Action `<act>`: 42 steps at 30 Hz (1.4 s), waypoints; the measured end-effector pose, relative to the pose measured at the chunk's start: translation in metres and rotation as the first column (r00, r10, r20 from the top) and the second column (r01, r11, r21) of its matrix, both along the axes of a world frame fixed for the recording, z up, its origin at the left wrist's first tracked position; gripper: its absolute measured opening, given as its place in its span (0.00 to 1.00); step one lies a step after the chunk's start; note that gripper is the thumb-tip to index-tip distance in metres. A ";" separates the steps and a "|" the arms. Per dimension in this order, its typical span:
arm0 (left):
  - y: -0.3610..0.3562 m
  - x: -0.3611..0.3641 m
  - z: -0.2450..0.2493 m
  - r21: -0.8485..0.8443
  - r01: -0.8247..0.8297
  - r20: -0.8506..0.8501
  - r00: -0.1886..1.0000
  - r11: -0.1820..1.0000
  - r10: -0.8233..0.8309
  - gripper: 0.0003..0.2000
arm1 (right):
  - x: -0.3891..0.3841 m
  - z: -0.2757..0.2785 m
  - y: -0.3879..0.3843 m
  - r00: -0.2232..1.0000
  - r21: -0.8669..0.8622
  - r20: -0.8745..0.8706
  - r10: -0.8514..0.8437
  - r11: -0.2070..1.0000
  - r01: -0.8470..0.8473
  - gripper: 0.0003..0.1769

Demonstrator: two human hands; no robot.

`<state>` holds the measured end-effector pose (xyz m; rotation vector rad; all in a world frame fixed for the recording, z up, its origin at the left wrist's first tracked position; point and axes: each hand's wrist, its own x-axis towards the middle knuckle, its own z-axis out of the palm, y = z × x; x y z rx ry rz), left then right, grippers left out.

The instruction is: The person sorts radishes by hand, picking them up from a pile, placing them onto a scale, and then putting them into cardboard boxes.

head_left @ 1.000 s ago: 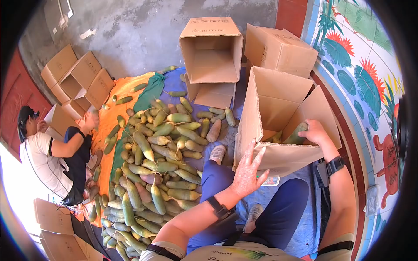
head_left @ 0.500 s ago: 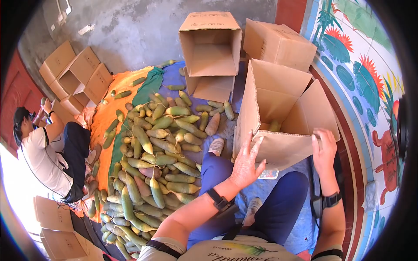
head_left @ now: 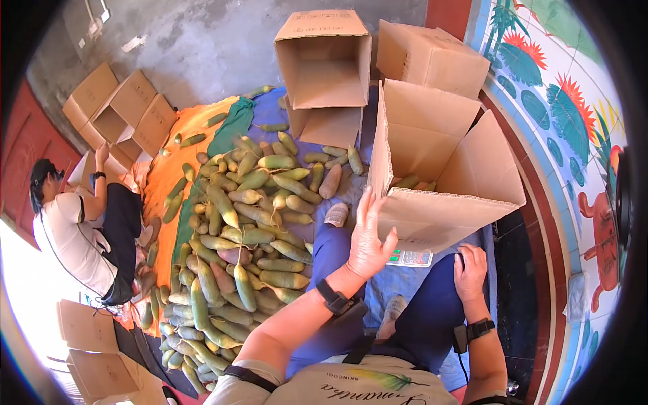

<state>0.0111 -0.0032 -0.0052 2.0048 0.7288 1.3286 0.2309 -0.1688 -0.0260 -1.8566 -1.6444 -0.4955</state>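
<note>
An open cardboard box [head_left: 445,216] stands in front of me, with a few green radishes [head_left: 408,181] showing on its bottom. My left hand [head_left: 368,241] is at the box's near left corner, fingers spread; whether they touch the cardboard is hard to tell. Down on my right thigh lies my right hand [head_left: 470,271], holding nothing, its fingers loosely bent. Part of a scale [head_left: 410,258] with green and white keys shows beneath the box's near side. To my left spreads a big heap of green radishes [head_left: 250,236].
Two stacked open boxes [head_left: 322,71] stand by the back wall, beside another box [head_left: 432,64]. A person [head_left: 77,223] sits at the left near several cartons [head_left: 121,115]. One more open carton [head_left: 98,351] is at the lower left. A tiled wall [head_left: 540,101] runs along the right.
My right hand has left the box's right edge and come down onto my thigh. The box has shifted slightly, and more of the scale's keys show. The other person's raised hand is lower.
</note>
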 end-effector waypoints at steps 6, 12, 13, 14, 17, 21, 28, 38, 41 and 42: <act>0.041 -0.043 0.000 0.051 -0.228 0.049 0.973 0.972 0.226 0.30 | 0.002 0.000 0.001 1.000 -0.007 -0.009 -0.021 1.000 0.021 0.13; 0.097 -0.116 -0.083 -0.036 -0.472 -0.208 0.865 0.881 0.456 0.24 | 0.007 -0.004 -0.004 0.997 -0.026 -0.023 -0.073 0.997 0.073 0.11; 0.099 -0.125 -0.105 -0.021 -0.508 -0.277 0.831 0.861 0.483 0.22 | 0.009 -0.006 -0.006 0.995 -0.024 -0.028 -0.092 0.996 0.091 0.10; 0.100 -0.135 -0.128 -0.030 -0.509 -0.284 0.830 0.860 0.481 0.22 | 0.011 -0.007 -0.008 0.994 -0.048 -0.042 -0.103 0.994 0.101 0.11; 0.094 -0.148 -0.178 -0.194 -0.504 -0.536 0.773 0.842 0.339 0.20 | 0.017 -0.009 -0.014 0.990 -0.083 -0.048 -0.130 0.989 0.125 0.11; 0.081 -0.149 -0.232 -0.368 -0.505 -0.764 0.643 0.781 0.056 0.20 | 0.022 -0.011 -0.020 0.988 -0.135 -0.041 -0.151 0.980 0.145 0.11; 0.088 -0.129 -0.282 -0.345 -0.427 -0.888 0.437 0.835 -0.144 0.26 | 0.020 -0.006 -0.016 0.992 -0.186 -0.016 -0.124 0.975 0.119 0.11; 0.087 -0.115 -0.317 -0.239 -0.317 -0.960 0.217 0.918 -0.176 0.24 | 0.018 -0.003 -0.009 0.990 -0.267 -0.033 -0.136 0.956 0.123 0.10; 0.095 -0.109 -0.304 -0.176 -0.221 -0.983 0.097 0.959 -0.158 0.21 | 0.015 -0.002 -0.006 0.987 -0.270 -0.053 -0.149 0.954 0.129 0.10; 0.096 -0.107 -0.304 -0.177 -0.216 -0.983 0.095 0.960 -0.160 0.21 | 0.014 -0.001 -0.006 0.987 -0.276 -0.059 -0.150 0.953 0.128 0.10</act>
